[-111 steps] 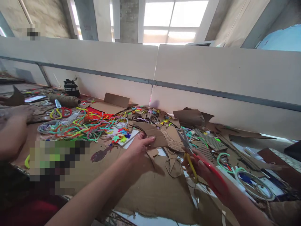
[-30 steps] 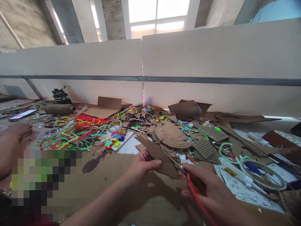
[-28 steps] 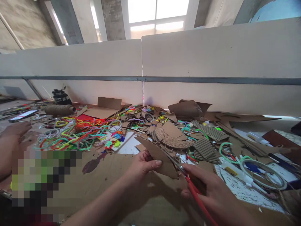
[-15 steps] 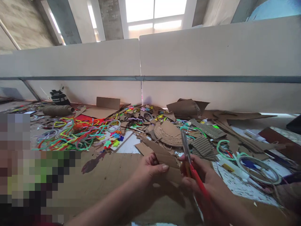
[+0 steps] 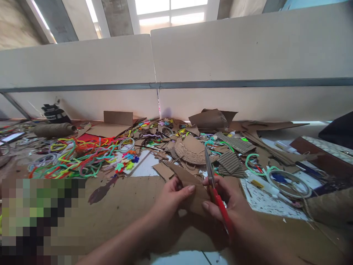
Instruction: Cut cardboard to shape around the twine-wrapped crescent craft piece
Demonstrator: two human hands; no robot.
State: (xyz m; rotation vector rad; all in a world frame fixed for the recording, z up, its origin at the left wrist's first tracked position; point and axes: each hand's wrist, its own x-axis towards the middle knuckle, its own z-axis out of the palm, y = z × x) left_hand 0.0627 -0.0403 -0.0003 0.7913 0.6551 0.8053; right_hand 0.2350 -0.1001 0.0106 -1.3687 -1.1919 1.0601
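A bent piece of brown cardboard is pinched by my left hand, its thumb lying on top. My right hand is closed around red-handled scissors, whose metal blades point up and away from me. The scissors lie along the right side of the cardboard piece, and my right fingertips are close to its edge; whether they press on it I cannot tell. Beneath both hands lies a large flat cardboard sheet. Just beyond them sits a round of coiled twine on cardboard.
Colourful pipe cleaners are heaped at the left, beside felt-like flowers. Corrugated pieces, a tape roll and a glue bottle lie at the right. Twine spools and a white partition stand behind.
My view has shifted slightly, so the scene sits further left and higher. The scissors have turned a little within my right hand; my left hand keeps its hold on the cardboard.
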